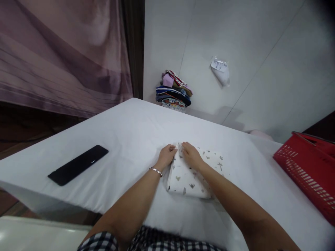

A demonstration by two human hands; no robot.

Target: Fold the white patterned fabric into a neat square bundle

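Note:
A folded white cloth [192,176] printed with small plant and animal shapes lies on the white-covered table [131,139] in front of me. My left hand [167,155], with a bracelet at its wrist, pinches the cloth's left edge near the far corner. Stretched over the same far corner, my right hand [191,156] rests on top of the cloth with its fingers extended. My right forearm crosses above the cloth and hides part of its right side.
A black phone-like slab [78,164] lies on the table's left. At right stands a red plastic basket [309,170]. Beyond the far edge are a pile of folded fabrics [174,91] and a labelled plastic bag [221,71]. A pinkish curtain [65,52] hangs at upper left.

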